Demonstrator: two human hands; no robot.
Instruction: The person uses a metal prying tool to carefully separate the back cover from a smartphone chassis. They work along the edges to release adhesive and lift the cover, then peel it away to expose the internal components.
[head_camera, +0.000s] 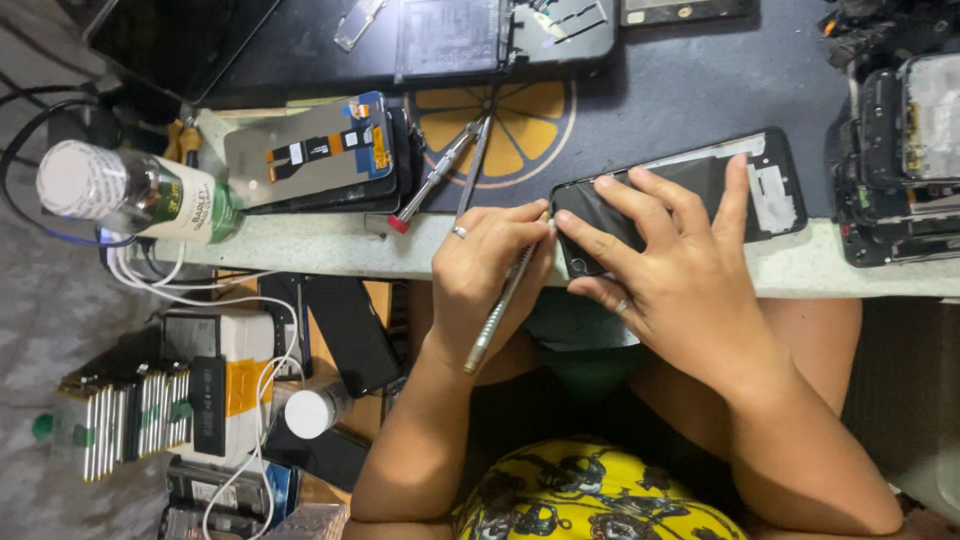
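Head view: a workbench is seen from above, with both hands at its near edge.
Workbench (330, 255): a pale stone-like edge is seen running from 9 o'clock to 3 o'clock, covered further back by a dark mat (690, 85) printed with an orange citrus slice.
Phone (690, 195): a black handset frame is laid flat on the mat at about 2 o'clock from the frame's centre, its lower left corner overhanging the bench edge.
Right hand (665, 265): it is spread flat on the phone, fingers splayed towards 11 o'clock, pressing it down; a ring is worn on one finger.
Left hand (490, 260): it is closed around a slim metal tool, just at 9 o'clock of the phone; a ring is worn here too.
Metal tool (497, 310): it is gripped like a pen, its tip brought to the phone's left corner, its shaft slanting down to 7 o'clock.
Display panel (315, 150): a grey panel with orange flex strips is laid at 10 o'clock.
Bottle (135, 195): a clear bottle with a green label is laid on its side at 9 o'clock.
Screwdriver (435, 175): a red-tipped one is laid beside the display panel, at 11 o'clock of the left hand.
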